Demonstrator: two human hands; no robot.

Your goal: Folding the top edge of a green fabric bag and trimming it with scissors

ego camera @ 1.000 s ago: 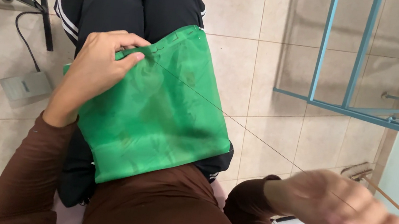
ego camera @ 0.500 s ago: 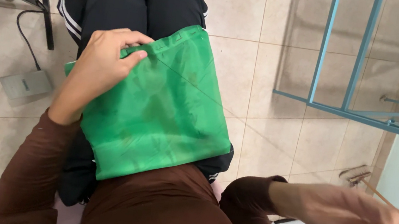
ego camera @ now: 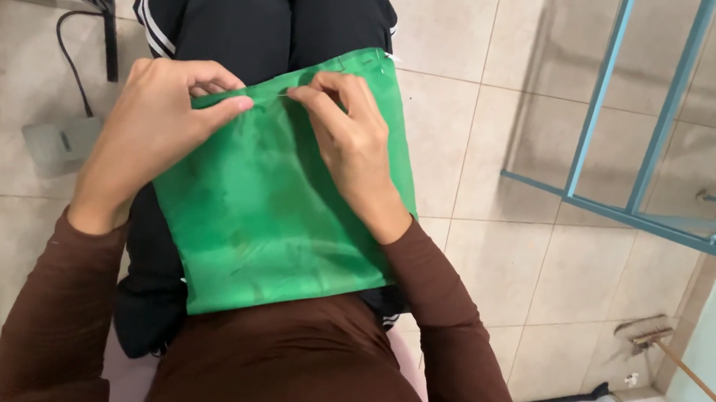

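The green cloth [ego camera: 281,208] is spread over the person's lap, on top of black trousers [ego camera: 253,15], with its far edge up by the knees. Looks thin and floppy to me, a bit shiny, so I'd guess it's light, slides around easily and bunches if you grab it anywhere but the edge. The folded top edge is the sensible place to pinch it, and that's where both hands are.

Left hand [ego camera: 151,128] has thumb and forefinger closed in a pinch grip on that edge. Right hand [ego camera: 348,138] is right next to it, fingertips nearly touching the left ones, also pinched shut on the same edge. There may be a fine thread or needle between them, too small to tell.

Brown sleeves [ego camera: 451,338] run back from both grips. Out past the left grip there's a grey box with a cable [ego camera: 59,142] on the tiled floor [ego camera: 508,82]. Off to the right of the right grip stands a blue metal frame [ego camera: 631,209]. No containers to be seen.
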